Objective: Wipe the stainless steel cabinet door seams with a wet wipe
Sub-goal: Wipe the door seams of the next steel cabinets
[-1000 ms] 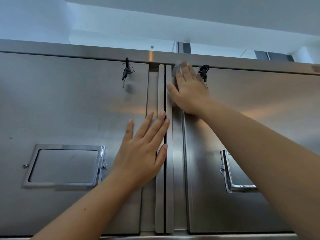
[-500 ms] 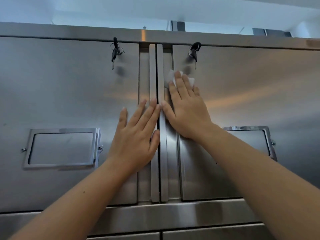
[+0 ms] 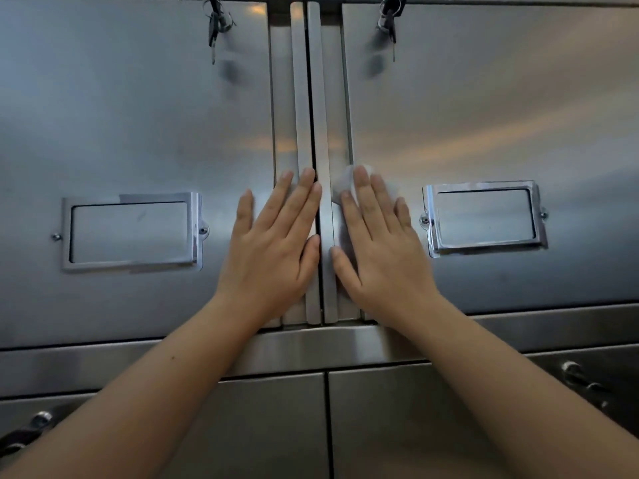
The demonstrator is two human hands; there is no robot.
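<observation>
**Centre seam, downward pass: wipe now level with the label frames**

Left door (image 3: 121,133): label frame (image 3: 131,233) and hanging keys (image 3: 216,24) untouched. Left hand (image 3: 273,250) lies flat on this door's edge strip, fingers straight and together, holding nothing. It sits beside the frame, as it did a second ago, so I take it to be bracing the door.

Centre seam (image 3: 314,133): dark gap between the two raised strips, visible from the top edge to the lower rail (image 3: 311,347).

Right of the seam: right hand (image 3: 377,250) is flat, fingers extended, pressing the wet wipe (image 3: 345,183) against the right door's strip. The wipe shows white above and beside the index finger; the rest is hidden under the palm. One second ago this hand was up beside the right keys (image 3: 389,15); now it is level with the right label frame (image 3: 484,217).

Reading: most of this stroke looks covered, with only the short stretch down to the rail left. The other seams are probably still to do.
</observation>
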